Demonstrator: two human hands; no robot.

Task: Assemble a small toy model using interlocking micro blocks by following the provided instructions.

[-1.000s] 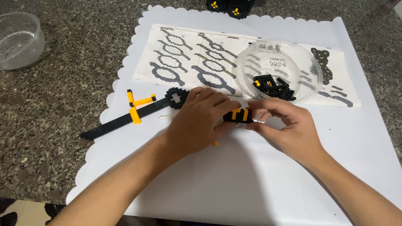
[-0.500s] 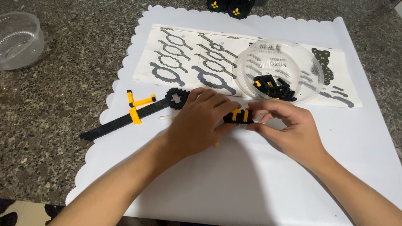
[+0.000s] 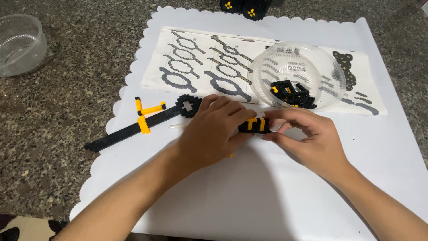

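A small black and yellow brick piece (image 3: 254, 125) rests on the white mat (image 3: 249, 196), pinched from both sides by my hands. My left hand (image 3: 211, 129) grips its left end with the fingers curled over it. My right hand (image 3: 307, 136) holds its right end between thumb and fingertips. To the left lies a long black brick sword (image 3: 142, 122) with yellow cross parts and a ring at its end, untouched. Just behind my right hand stands a clear plastic bowl (image 3: 298, 75) holding several black and yellow bricks.
A printed instruction sheet (image 3: 200, 62) lies under the bowl at the back of the mat. A second empty clear bowl (image 3: 18, 42) stands on the speckled stone counter (image 3: 58, 134) at far left. Black and yellow blocks (image 3: 243, 8) sit at the top edge. A thin white stick (image 3: 176, 126) lies by the sword.
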